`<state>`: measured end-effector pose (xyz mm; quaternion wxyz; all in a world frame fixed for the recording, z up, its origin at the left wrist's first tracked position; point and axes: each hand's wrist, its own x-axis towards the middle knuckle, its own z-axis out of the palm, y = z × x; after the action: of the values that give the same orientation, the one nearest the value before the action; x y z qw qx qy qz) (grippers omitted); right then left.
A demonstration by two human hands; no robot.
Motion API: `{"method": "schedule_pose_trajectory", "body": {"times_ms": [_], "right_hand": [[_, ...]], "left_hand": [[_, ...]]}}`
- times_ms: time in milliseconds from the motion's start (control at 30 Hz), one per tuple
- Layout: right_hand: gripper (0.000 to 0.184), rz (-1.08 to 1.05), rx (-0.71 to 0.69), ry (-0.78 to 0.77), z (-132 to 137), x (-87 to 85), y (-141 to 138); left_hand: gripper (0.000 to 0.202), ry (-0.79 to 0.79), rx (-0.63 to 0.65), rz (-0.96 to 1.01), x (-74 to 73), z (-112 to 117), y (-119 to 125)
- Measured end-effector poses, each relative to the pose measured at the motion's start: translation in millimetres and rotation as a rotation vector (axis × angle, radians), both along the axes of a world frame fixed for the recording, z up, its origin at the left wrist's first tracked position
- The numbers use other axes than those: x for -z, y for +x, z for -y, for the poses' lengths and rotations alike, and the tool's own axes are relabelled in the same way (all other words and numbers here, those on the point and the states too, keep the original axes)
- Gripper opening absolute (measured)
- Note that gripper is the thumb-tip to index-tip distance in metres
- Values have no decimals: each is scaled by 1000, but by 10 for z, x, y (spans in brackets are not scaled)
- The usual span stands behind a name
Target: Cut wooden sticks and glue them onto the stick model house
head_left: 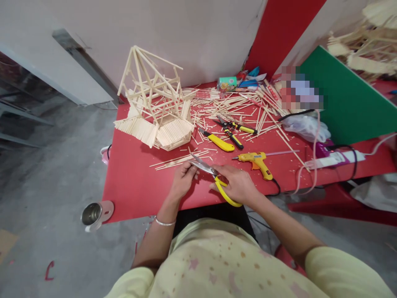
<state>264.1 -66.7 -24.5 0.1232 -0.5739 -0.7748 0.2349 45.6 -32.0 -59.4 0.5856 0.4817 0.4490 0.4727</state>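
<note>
My right hand (237,182) grips yellow-handled scissors (203,165), its fingers at the handle loops. Their metal blades point up and left, across the fingertips of my left hand (183,179). That hand is closed in a pinch; what it pinches is too small to make out. Just beyond it, several thin wooden sticks (169,162) lie on the red table (133,186). Behind them stands a model building of wooden sticks (155,103), with an open frame on top and slatted panels round its base.
A yellow utility knife (220,142), pruning shears (237,131) and a yellow glue gun (257,161) lie to the right, before a heap of loose sticks (217,105). A metal cup (96,213) sits at the left front corner. A green board (347,97) leans at the right.
</note>
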Motion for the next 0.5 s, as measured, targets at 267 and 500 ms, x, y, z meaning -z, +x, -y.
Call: {"method": "schedule_pose_trajectory", "body": {"times_ms": [267,500], "right_hand": [[51,-143,-46,31,17,75,-21],[65,-26,-31,50,10,19,10]], "left_hand": [[30,58,63,-77,-18,-1,-54],[31,34,74,13,-23,-11,-37]]}}
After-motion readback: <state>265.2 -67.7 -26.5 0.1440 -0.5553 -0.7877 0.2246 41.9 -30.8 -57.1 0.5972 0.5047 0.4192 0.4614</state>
